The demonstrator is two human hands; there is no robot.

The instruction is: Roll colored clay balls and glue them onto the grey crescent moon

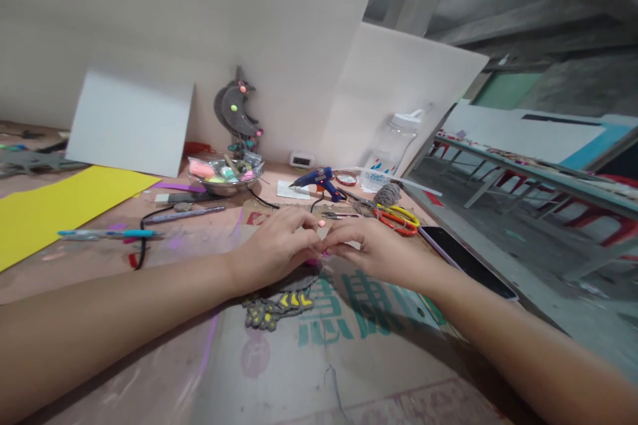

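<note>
My left hand (282,242) and my right hand (369,247) meet fingertip to fingertip over a printed cardboard sheet (379,358). Both have thumb and fingers pinched together. A small bright pink piece (326,253) shows at my right fingertips. More pink is partly hidden below my left fingers, and whatever those pinch is covered. Under my left hand lies a grey shape with yellow markings (279,305), its upper part hidden by the hand. Just beyond my fingertips rests a tiny salmon-pink ball (321,223).
Behind my hands are a blue glue gun (319,179), a metal bowl of coloured clay packets (226,187) and a clear bottle (386,152). Orange and yellow scissors handles (399,219) and a phone (468,262) lie right. Pens (109,234) and yellow sheet (64,209) lie left.
</note>
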